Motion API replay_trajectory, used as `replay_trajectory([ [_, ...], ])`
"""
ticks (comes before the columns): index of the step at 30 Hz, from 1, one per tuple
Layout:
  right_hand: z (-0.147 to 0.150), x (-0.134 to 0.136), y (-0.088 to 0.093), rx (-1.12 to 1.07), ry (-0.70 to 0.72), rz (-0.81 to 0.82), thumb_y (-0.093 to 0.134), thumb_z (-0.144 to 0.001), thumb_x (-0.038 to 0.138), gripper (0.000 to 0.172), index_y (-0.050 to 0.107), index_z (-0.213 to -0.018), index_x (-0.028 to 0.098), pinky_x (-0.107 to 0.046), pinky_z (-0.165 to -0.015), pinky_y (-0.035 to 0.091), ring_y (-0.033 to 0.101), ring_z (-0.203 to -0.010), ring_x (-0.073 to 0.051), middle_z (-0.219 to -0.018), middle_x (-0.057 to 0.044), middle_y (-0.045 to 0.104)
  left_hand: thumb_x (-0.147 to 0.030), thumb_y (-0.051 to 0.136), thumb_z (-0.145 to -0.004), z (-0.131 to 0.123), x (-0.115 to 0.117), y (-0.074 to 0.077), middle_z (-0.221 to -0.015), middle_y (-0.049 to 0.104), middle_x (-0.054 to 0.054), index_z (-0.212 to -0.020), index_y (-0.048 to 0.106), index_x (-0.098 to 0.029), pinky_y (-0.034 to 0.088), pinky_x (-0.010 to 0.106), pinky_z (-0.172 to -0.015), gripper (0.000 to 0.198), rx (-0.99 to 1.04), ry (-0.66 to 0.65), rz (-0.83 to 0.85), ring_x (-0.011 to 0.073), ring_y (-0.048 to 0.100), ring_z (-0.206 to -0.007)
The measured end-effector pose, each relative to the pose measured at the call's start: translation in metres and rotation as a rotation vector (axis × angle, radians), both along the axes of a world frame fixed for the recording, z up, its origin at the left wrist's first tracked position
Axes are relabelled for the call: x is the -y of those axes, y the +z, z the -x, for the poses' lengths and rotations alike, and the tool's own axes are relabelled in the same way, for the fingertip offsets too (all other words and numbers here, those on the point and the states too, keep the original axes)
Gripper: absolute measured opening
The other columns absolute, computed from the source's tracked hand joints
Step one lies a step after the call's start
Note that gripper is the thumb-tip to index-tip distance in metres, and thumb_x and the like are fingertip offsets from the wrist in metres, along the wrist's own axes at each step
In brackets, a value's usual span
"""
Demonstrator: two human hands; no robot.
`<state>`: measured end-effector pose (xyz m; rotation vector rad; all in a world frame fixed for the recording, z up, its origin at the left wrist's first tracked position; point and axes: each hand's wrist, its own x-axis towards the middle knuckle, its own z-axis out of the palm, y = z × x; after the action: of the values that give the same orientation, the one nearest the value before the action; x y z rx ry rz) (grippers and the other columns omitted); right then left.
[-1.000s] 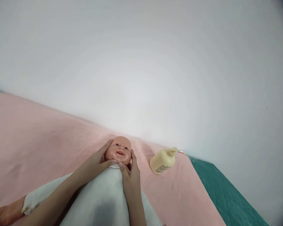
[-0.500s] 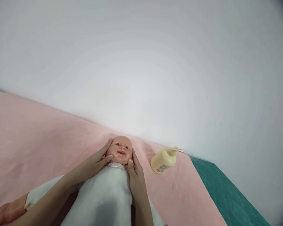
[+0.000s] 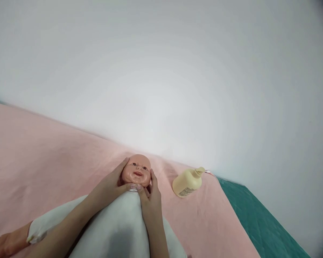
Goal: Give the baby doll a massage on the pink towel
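Observation:
A baby doll lies on its back on a pink cloth [image 3: 43,157], its head [image 3: 136,169] towards the wall and its body in a white garment [image 3: 118,229]. My left hand [image 3: 111,182] cups the left side of the doll's head, fingers stretched along the cheek and thumb under the chin. My right hand [image 3: 149,195] rests against the right side of the head, its fingers laid along the jaw and its thumb at the chin. The doll's bare arm [image 3: 5,243] sticks out at the lower left.
A cream bottle [image 3: 187,182] with a pump top lies on its side on the pink cloth to the right of the doll. A green mat [image 3: 258,225] shows beyond the cloth's right edge. A plain white wall rises behind.
Both thumbs have slid back in under the doll's chin, after the hands had spread a little outward along the cheeks half a second ago. The bottle has not moved.

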<state>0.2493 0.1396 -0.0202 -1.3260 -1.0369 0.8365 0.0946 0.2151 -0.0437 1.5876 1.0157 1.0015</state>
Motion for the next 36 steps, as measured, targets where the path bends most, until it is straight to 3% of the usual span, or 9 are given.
replay_trajectory([
  [4, 0.000, 0.000, 0.000, -0.016, -0.012, -0.016, 0.072, -0.085, 0.041, 0.077, 0.043, -0.152, 0.018, -0.043, -0.110, 0.049, 0.056, -0.134, -0.029, -0.150, -0.012, 0.053, -0.061, 0.071, -0.080, 0.002, 0.005, 0.010, -0.160, 0.040, 0.013, -0.162, 0.023, -0.019, 0.044, 0.042, -0.114, 0.104, 0.070, -0.054, 0.078, 0.0342, 0.046, -0.141],
  [10, -0.007, 0.002, 0.005, 0.012, 0.045, 0.027, 0.067, -0.089, 0.050, 0.078, 0.041, -0.154, 0.017, -0.041, -0.116, 0.043, 0.046, -0.142, -0.027, -0.158, -0.009, 0.044, -0.063, 0.058, -0.088, 0.007, 0.014, 0.026, -0.161, 0.040, 0.007, -0.161, 0.027, -0.019, 0.039, 0.038, -0.118, 0.090, -0.005, 0.002, 0.055, 0.0305, 0.043, -0.144],
  [20, -0.015, 0.006, 0.017, 0.073, 0.115, 0.112, 0.055, -0.095, 0.061, 0.079, 0.034, -0.158, 0.018, -0.038, -0.124, 0.030, 0.028, -0.152, -0.022, -0.164, -0.004, 0.031, -0.073, 0.039, -0.093, 0.014, 0.000, 0.012, -0.169, 0.015, 0.007, -0.164, 0.012, -0.016, 0.017, 0.044, -0.126, 0.095, -0.106, -0.119, -0.015, 0.0268, 0.017, -0.155],
  [23, -0.013, 0.006, 0.018, 0.052, 0.119, 0.122, 0.059, -0.094, 0.060, 0.080, 0.035, -0.158, 0.019, -0.040, -0.122, 0.033, 0.031, -0.151, -0.024, -0.163, -0.006, 0.033, -0.073, 0.044, -0.090, 0.011, 0.004, 0.015, -0.168, 0.019, 0.010, -0.164, 0.014, -0.015, 0.022, 0.045, -0.125, 0.098, -0.070, -0.093, 0.020, 0.0295, 0.023, -0.153],
  [28, -0.002, 0.003, 0.007, -0.081, 0.068, -0.002, 0.077, -0.082, 0.052, 0.091, 0.037, -0.157, 0.019, -0.044, -0.116, 0.044, 0.049, -0.141, -0.029, -0.156, -0.011, 0.046, -0.064, 0.069, -0.078, 0.002, 0.012, 0.023, -0.162, 0.036, 0.013, -0.163, 0.017, -0.017, 0.042, 0.044, -0.117, 0.110, 0.141, -0.104, 0.115, 0.0345, 0.044, -0.143],
  [36, 0.003, -0.001, -0.004, -0.056, -0.013, 0.009, 0.078, -0.079, 0.049, 0.090, 0.039, -0.155, 0.021, -0.046, -0.110, 0.048, 0.056, -0.134, -0.031, -0.151, -0.013, 0.052, -0.056, 0.076, -0.074, -0.003, 0.017, 0.030, -0.161, 0.038, 0.015, -0.161, 0.020, -0.018, 0.048, 0.044, -0.112, 0.110, 0.160, -0.074, 0.137, 0.0354, 0.046, -0.141],
])
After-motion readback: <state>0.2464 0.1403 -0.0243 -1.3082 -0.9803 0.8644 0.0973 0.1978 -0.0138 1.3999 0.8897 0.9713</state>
